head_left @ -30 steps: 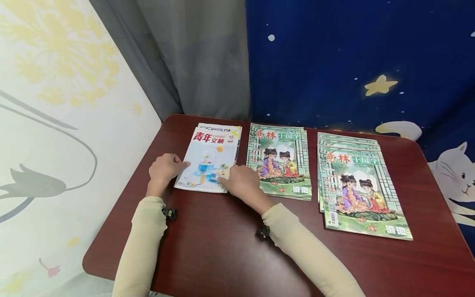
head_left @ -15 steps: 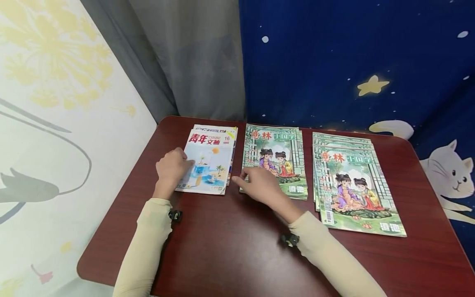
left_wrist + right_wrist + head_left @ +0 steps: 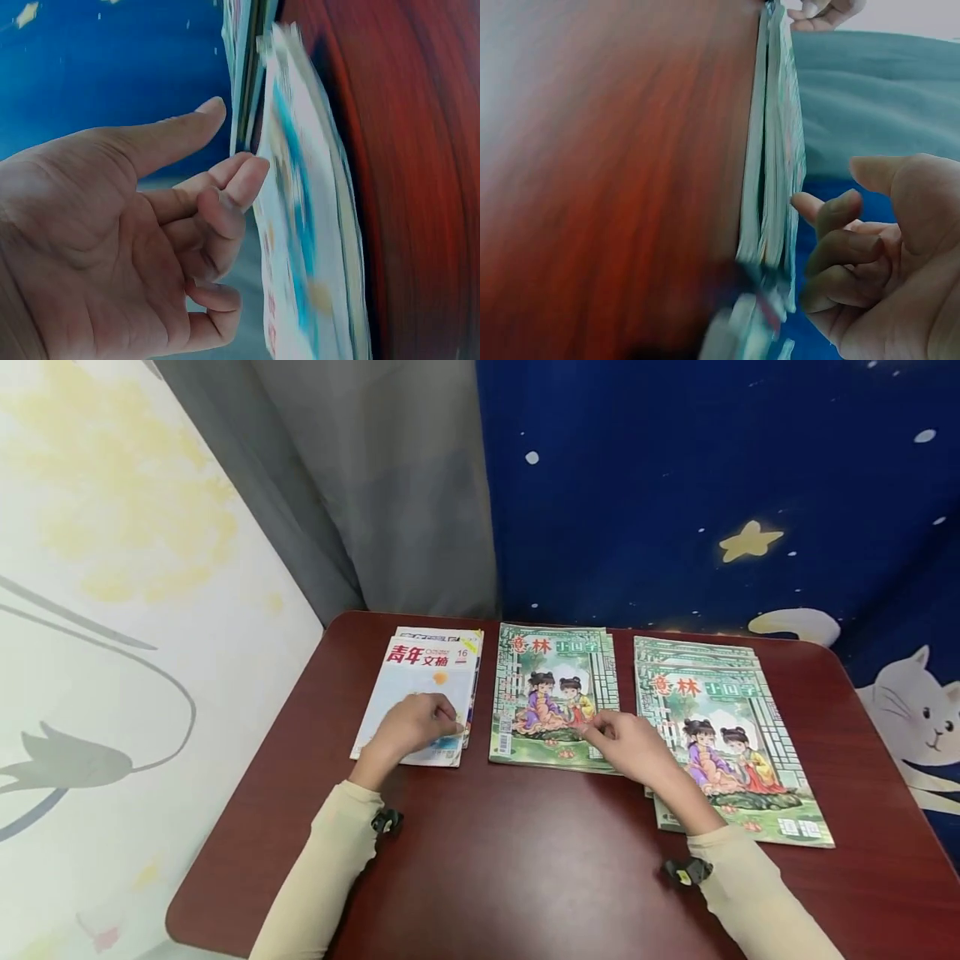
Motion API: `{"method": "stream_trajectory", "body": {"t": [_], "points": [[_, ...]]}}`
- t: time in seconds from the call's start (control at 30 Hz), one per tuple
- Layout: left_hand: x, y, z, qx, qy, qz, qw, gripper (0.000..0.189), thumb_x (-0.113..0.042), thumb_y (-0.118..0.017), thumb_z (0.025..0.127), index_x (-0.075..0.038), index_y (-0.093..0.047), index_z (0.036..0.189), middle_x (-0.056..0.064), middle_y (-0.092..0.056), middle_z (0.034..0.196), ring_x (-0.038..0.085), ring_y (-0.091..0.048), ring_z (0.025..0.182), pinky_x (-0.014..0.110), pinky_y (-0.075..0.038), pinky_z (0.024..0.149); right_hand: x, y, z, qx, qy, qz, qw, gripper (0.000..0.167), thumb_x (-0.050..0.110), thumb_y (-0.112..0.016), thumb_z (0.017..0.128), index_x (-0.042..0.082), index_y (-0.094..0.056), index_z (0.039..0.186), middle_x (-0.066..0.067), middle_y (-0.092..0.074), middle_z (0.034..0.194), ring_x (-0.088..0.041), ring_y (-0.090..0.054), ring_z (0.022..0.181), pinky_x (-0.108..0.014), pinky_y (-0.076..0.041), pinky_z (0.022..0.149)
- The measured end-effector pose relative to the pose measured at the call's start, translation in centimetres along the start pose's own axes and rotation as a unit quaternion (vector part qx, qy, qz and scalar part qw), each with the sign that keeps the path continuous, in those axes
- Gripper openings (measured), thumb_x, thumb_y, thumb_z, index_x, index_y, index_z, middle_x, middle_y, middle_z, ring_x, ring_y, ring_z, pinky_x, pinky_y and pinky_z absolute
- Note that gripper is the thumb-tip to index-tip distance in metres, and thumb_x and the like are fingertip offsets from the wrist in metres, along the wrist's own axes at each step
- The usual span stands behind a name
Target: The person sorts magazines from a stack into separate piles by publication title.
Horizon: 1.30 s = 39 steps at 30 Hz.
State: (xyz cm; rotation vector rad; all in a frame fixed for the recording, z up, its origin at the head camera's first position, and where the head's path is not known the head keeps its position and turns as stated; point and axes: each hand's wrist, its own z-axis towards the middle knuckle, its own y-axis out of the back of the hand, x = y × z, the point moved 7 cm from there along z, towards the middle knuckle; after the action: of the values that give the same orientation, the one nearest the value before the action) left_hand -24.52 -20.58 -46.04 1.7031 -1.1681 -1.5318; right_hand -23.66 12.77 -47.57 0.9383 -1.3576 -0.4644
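Note:
My left hand (image 3: 411, 727) hovers over the lower part of a white magazine (image 3: 386, 697) with red characters, the top one of the left stack. Its thumb stands apart from the loosely bent fingers in the left wrist view, and nothing lies between them. At the right edge of the middle stack of green magazines (image 3: 543, 664), my right hand (image 3: 633, 745) has its fingertips over the cover picture of two girls. In the right wrist view, that hand (image 3: 900, 255) has loosely curled fingers, one fingertip close to the stacked magazines (image 3: 776, 142), and holds nothing.
A third stack of green magazines (image 3: 720, 718), fanned unevenly, lies at the right, partly behind the right hand. All stacks rest on a dark red table (image 3: 510, 860). Behind it hang a grey curtain (image 3: 390, 485) and a blue starry one (image 3: 637, 485).
The left hand has moved from the white magazine's left edge across its cover. The right hand has left that magazine and shifted right, past the middle stack's left edge to its right edge.

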Motion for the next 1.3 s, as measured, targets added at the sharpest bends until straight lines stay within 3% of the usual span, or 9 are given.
{"method": "stream_trajectory", "body": {"t": [0.2,0.4,0.6,0.77,0.97,1.2,1.3], "points": [[-2.6,-2.0,0.2,0.028,-0.027,-0.009,0.9992,0.022,-0.037,-0.080,0.095,-0.016,-0.073,0.100,-0.001,-0.073,0.092,0.015,-0.062,0.075,0.031,-0.049,0.069,-2.3,1.0,-1.1,-0.016,-0.038,0.001,0.9992,0.034,0.046,-0.061,0.106,0.013,-0.068,0.106,0.000,-0.052,0.064,-0.018,-0.045,0.050,-0.035,-0.038,0.053],[-4.3,-2.5,1.1,0.017,-0.046,-0.023,0.9986,0.017,-0.027,-0.073,0.101,-0.012,-0.072,0.107,0.002,-0.071,0.089,0.016,-0.059,0.071,0.031,-0.046,0.069,-3.2,1.9,-1.1,-0.017,-0.081,-0.023,0.9963,0.042,0.050,-0.061,0.105,0.008,-0.062,0.099,-0.001,-0.054,0.065,-0.018,-0.048,0.052,-0.034,-0.038,0.052],[-4.7,-3.5,2.0,0.034,-0.024,-0.003,0.9991,0.032,-0.040,-0.074,0.099,-0.013,-0.065,0.085,-0.002,-0.056,0.069,0.015,-0.050,0.060,0.030,-0.038,0.057,-3.2,1.7,-0.6,0.003,-0.104,-0.075,0.9917,0.062,0.062,-0.052,0.105,0.015,-0.051,0.065,0.002,-0.047,0.055,-0.017,-0.044,0.049,-0.033,-0.036,0.048],[-5.0,-4.5,2.6,0.042,-0.006,0.030,0.9987,0.043,-0.047,-0.079,0.094,-0.015,-0.058,0.073,-0.004,-0.049,0.062,0.015,-0.047,0.057,0.030,-0.035,0.052,-3.3,1.7,-0.8,0.016,-0.119,-0.108,0.9869,0.064,0.071,-0.052,0.100,0.015,-0.052,0.069,0.000,-0.049,0.060,-0.018,-0.044,0.051,-0.033,-0.034,0.046],[-5.9,-4.4,2.7,0.031,-0.005,0.049,0.9983,0.038,-0.046,-0.079,0.094,-0.014,-0.062,0.083,0.002,-0.061,0.074,0.019,-0.055,0.065,0.032,-0.040,0.057,-3.4,1.5,-0.9,0.041,-0.134,-0.133,0.9811,0.066,0.075,-0.055,0.097,0.016,-0.053,0.067,0.002,-0.045,0.056,-0.016,-0.041,0.049,-0.031,-0.032,0.043],[-6.1,-4.6,2.2,0.037,-0.004,0.008,0.9993,0.035,-0.040,-0.075,0.098,-0.011,-0.057,0.089,0.004,-0.058,0.074,0.020,-0.054,0.064,0.033,-0.040,0.059,-3.3,1.5,-1.0,0.046,-0.136,-0.145,0.9788,0.067,0.073,-0.056,0.098,0.018,-0.051,0.059,0.004,-0.043,0.053,-0.015,-0.040,0.047,-0.030,-0.031,0.042],[-6.1,-4.6,1.9,0.042,-0.027,-0.043,0.9978,0.030,-0.034,-0.069,0.103,-0.010,-0.052,0.095,0.005,-0.059,0.072,0.020,-0.056,0.063,0.032,-0.041,0.060,-3.1,1.4,-0.9,0.047,-0.133,-0.144,0.9794,0.067,0.072,-0.057,0.098,0.019,-0.050,0.058,0.004,-0.043,0.053,-0.015,-0.040,0.047,-0.031,-0.032,0.042]]}}
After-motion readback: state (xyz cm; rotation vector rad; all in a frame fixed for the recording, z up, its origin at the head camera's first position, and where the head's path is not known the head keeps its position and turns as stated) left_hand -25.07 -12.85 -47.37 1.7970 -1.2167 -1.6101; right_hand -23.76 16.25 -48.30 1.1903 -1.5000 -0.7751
